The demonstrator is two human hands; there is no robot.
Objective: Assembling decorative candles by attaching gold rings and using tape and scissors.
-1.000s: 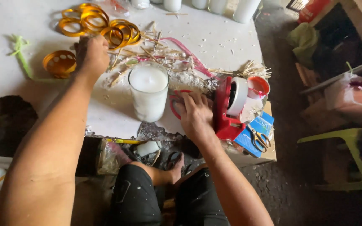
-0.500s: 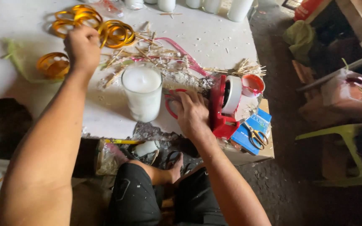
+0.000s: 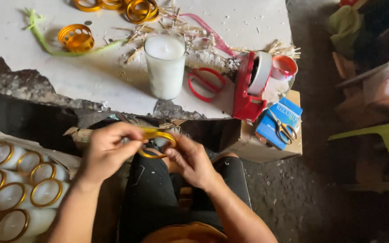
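A worn white table (image 3: 91,81) with a crumbling edge stands over a dark, gritty floor (image 3: 293,198), a green plastic chair (image 3: 379,135) beside it.

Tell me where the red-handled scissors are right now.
In the head view, the red-handled scissors lie flat on the white table, right of centre, between the glass candle and the red tape dispenser.

Candle glass (image 3: 165,66) on table (image 3: 91,78), scissors (image 3: 205,84) right of it, tape dispenser (image 3: 250,85) farther right.

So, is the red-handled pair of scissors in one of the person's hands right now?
No, the red scissors lie on the white table; both hands hold a gold ring.
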